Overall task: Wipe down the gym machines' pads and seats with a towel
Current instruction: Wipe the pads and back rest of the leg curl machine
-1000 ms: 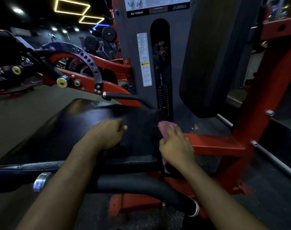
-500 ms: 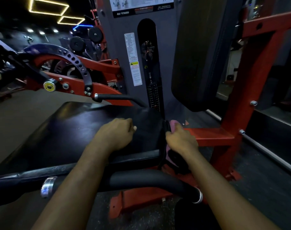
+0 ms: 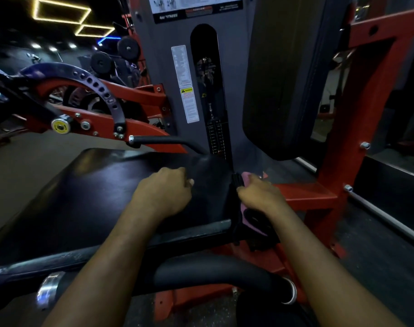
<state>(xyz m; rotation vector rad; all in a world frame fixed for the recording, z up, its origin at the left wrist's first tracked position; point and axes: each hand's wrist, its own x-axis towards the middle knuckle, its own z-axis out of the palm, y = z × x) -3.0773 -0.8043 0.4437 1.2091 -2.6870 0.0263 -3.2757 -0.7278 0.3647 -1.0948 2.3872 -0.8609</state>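
A wide black seat pad (image 3: 83,199) fills the lower left of the view. My left hand (image 3: 163,192) rests on its far right part with the fingers curled under, holding nothing that I can see. My right hand (image 3: 258,194) grips a pink towel (image 3: 246,178) and presses it against the seat's right side edge. Part of the towel hangs below the hand. A tall black back pad (image 3: 288,86) stands upright above and right of my hands.
The red machine frame (image 3: 357,114) rises on the right, with a red base plate (image 3: 305,192) beside the towel. A grey weight-stack tower (image 3: 201,79) stands behind the seat. A black padded handle bar (image 3: 213,272) crosses under my forearms. A red lever arm (image 3: 107,119) is at left.
My right hand has slid the towel from the seat's top corner down onto its right side edge. The left hand has stayed on the seat. The camera moved closer.
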